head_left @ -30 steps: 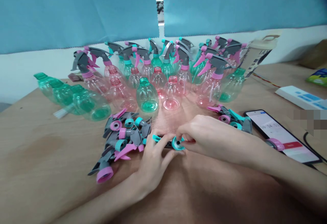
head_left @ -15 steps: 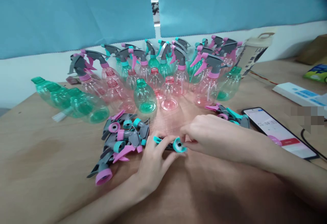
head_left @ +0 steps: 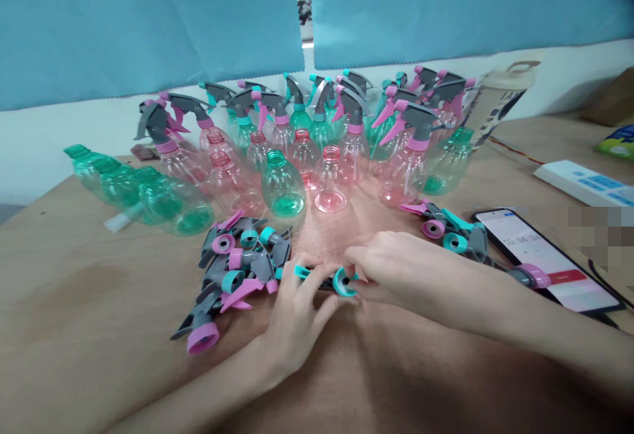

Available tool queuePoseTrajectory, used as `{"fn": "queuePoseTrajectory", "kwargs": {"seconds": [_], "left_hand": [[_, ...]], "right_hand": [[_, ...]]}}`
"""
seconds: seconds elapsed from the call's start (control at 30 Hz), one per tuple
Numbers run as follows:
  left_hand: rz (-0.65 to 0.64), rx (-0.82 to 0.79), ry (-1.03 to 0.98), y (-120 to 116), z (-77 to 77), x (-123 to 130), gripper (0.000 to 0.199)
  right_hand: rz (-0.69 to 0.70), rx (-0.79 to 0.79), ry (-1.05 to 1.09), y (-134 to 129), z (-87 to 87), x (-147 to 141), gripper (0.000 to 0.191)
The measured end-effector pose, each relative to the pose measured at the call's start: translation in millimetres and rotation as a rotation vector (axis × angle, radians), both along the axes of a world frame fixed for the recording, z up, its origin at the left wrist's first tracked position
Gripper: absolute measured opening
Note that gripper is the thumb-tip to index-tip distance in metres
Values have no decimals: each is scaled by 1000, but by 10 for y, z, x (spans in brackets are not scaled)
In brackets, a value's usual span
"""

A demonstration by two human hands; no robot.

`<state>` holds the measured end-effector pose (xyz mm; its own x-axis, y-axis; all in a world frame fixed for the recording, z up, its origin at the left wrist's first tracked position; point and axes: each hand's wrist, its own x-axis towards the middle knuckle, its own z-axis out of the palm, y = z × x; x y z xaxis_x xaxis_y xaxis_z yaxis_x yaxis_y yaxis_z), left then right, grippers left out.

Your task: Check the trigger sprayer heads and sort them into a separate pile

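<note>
Left hand (head_left: 300, 305) curls near the bent right hand (head_left: 391, 263).

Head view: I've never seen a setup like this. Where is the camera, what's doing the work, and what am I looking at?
There is no machine here. A person wears the camera on their head, so you look forward and down at their bare hands. The left hand holds a spray head low over the table; the right hand has its fingers at the teal collar, though whether they pinch anything is hard to tell. Loose heads lie to either side. Behind are green and pink bottles, some capped with spray heads, some open. A phone lies at right.
</note>
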<state>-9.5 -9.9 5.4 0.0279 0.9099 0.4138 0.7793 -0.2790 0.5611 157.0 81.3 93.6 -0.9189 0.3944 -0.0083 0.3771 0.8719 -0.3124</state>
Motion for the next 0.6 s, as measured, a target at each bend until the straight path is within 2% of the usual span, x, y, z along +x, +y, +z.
{"fn": "queuePoseTrajectory", "kwargs": {"seconds": [0.1,0.23,0.43,0.6], "left_hand": [[27,-12,-4,0,5,-7,22],[51,-44,-31,-2,6,-11,27],[52,-11,-91,11,86,18,24],[38,16,-71,20,84,12,22]], "right_hand": [[20,34,-6,5,-23,-43,22],[-54,2,-24,42,-40,-71,22],[-90,-162,-12,110,152,23,19],[-28,-127,-65,107,235,22,14]]}}
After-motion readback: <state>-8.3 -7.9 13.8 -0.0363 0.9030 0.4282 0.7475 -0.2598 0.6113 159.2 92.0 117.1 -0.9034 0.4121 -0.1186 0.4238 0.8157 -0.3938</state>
